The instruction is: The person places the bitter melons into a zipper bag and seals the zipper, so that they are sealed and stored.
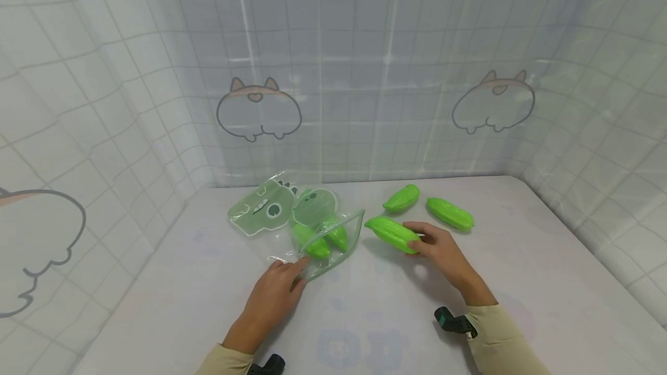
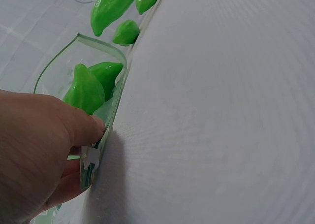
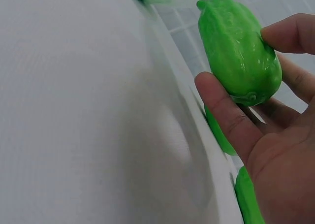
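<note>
A clear zip bag point(image 1: 359, 230) with a green dinosaur print lies at the left middle of the table, its mouth spread toward the right. Inside it are two bright green bitter melons point(image 2: 84, 91). My left hand point(image 1: 273, 294) pinches the near corner of the bag's mouth, beside the white zip slider point(image 2: 92, 156). My right hand point(image 1: 443, 250) holds another bitter melon point(image 3: 238, 51) between thumb and fingers, raised off the table just right of the bag. Its pointed tip faces the bag's mouth.
Two more bitter melons lie behind my right hand, a shorter one point(image 1: 402, 198) and a longer one point(image 1: 450, 213). The white table point(image 1: 375, 317) is enclosed by grid-patterned curtains point(image 1: 365, 74) at the back and both sides.
</note>
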Demonstrator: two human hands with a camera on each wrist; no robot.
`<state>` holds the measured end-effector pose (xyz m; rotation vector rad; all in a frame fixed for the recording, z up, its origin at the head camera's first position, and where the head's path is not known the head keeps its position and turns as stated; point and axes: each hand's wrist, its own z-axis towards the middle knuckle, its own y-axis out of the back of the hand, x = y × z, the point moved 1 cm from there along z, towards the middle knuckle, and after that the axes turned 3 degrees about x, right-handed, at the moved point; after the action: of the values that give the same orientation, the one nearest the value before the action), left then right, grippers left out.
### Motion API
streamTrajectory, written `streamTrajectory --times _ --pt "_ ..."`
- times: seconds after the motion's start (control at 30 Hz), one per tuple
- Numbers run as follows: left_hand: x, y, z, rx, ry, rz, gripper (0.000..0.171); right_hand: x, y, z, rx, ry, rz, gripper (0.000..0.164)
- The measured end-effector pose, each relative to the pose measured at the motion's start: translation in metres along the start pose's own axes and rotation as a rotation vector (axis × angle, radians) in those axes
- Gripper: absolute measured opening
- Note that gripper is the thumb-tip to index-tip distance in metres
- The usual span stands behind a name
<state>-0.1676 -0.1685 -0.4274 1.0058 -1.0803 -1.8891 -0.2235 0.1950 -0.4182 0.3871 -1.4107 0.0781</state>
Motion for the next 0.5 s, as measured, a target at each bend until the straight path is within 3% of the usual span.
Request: streamTrajectory --times 0.5 --pt "0.0006 -0.0006 -0.0003 -0.014 -0.015 0.000 0.043 0.0041 -0.0061 0.0002 0.017 0.004 0.008 0.046"
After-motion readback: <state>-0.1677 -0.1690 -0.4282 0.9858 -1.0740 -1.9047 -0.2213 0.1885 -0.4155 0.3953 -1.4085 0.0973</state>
